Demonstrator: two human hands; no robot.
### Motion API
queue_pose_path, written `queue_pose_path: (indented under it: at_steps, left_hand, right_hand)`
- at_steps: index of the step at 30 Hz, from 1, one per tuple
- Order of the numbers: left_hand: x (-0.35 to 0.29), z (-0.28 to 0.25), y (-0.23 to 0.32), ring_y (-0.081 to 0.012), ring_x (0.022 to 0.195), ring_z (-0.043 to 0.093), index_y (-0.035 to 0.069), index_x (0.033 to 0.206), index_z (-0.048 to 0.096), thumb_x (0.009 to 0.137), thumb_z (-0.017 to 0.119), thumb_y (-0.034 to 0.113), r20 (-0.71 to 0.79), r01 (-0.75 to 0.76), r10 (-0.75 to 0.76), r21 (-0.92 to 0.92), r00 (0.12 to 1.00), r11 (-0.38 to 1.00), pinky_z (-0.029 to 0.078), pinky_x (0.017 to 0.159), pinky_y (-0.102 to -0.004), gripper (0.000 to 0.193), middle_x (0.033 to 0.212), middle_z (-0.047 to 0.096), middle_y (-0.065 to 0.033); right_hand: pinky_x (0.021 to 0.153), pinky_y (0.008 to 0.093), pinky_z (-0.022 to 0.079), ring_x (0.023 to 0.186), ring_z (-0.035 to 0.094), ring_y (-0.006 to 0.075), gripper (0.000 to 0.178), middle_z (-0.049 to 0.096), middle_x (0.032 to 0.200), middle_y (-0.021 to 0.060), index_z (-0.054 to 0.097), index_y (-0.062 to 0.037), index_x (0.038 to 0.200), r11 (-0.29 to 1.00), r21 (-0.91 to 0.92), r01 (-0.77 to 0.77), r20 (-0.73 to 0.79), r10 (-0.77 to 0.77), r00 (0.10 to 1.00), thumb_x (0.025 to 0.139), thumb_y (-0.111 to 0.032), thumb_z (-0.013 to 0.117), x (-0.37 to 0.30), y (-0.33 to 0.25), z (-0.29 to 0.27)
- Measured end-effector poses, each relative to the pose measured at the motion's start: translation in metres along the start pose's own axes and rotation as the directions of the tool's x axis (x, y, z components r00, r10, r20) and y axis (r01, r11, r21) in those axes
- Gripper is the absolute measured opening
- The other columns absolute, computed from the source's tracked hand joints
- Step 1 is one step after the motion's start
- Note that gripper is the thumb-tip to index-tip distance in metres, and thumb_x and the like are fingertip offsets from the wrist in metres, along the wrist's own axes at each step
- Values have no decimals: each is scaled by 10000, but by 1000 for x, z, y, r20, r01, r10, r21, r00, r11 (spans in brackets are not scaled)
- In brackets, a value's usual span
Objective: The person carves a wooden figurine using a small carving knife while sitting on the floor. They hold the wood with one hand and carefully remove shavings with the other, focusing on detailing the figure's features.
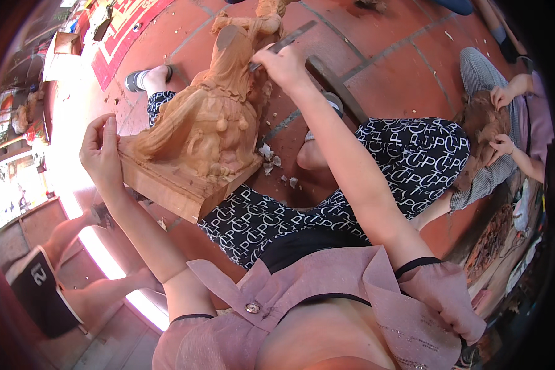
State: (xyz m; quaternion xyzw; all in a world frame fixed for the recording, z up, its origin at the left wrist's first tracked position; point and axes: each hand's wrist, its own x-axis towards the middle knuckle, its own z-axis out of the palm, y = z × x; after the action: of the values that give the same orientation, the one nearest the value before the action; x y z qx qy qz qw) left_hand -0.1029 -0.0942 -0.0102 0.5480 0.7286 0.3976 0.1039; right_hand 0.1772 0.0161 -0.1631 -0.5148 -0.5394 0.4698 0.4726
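Observation:
A carved wooden statue [219,117], orange-brown, with draped folds and a thick square base, leans away from me between my legs. Beside the left edge of its base is my left hand [102,151], fingers bent and thumb drawn in toward them. The hand seems to touch the base, and whatever it may hold is hidden. My right hand [283,66] is closed round a flat, dark, narrow tool [296,36] at the upper part of the statue. One end of the tool points up and right, while its lower end lies close to the wood. Its exact kind is unclear.
Wood chips [270,157] lie on the red tiled floor [388,92]. A dark wooden bar [333,89] is right of the statue. Another person's hands [502,145] touch a brown carved piece [478,139] at right. Someone's bare legs [74,246] show at left, near a red mat [129,37].

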Motion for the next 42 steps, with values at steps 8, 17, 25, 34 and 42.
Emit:
queue_pose_path:
  at_steps: [8,17,25,34,42]
  left_hand:
    - [-2,4,4,-36,583,444,27,906,652,847,616,143,-27,9,-10,-22,1000,1000,364,531,-178,135,655,521,35]
    - [0,3,4,-38,602,464,28,916,653,847,625,166,-2,31,-31,-23,1000,999,390,547,-171,157,724,570,20]
    - [0,2,3,-36,604,462,29,913,653,852,619,158,7,24,-25,23,1000,999,390,545,-169,147,742,576,19]
    - [-3,6,7,-30,596,447,27,906,650,848,624,153,-11,25,-25,-11,1000,1000,376,536,-163,141,718,555,32]
    - [-2,4,5,-28,579,435,26,906,649,848,618,145,2,28,-28,-21,1000,999,356,522,-170,136,663,522,44]
  right_hand:
    - [533,284,520,583,613,159,158,606,703,82,575,16,741,843,445,-302,-9,341,940,779,-131,619,-38,37,-30]
    - [546,242,481,588,595,107,145,627,658,50,618,-4,711,894,404,-195,137,151,979,703,-110,715,-50,32,-27]
    - [602,222,450,659,567,72,188,624,704,9,657,-12,817,972,215,-91,145,60,988,699,-141,725,-57,22,-8]
    - [622,284,469,639,605,153,195,608,636,80,646,-5,749,999,-30,28,117,-24,993,675,-185,655,-53,6,3]
    - [600,365,462,620,602,274,222,592,617,155,590,13,636,988,-129,82,156,-61,986,659,-207,601,-50,-5,6]
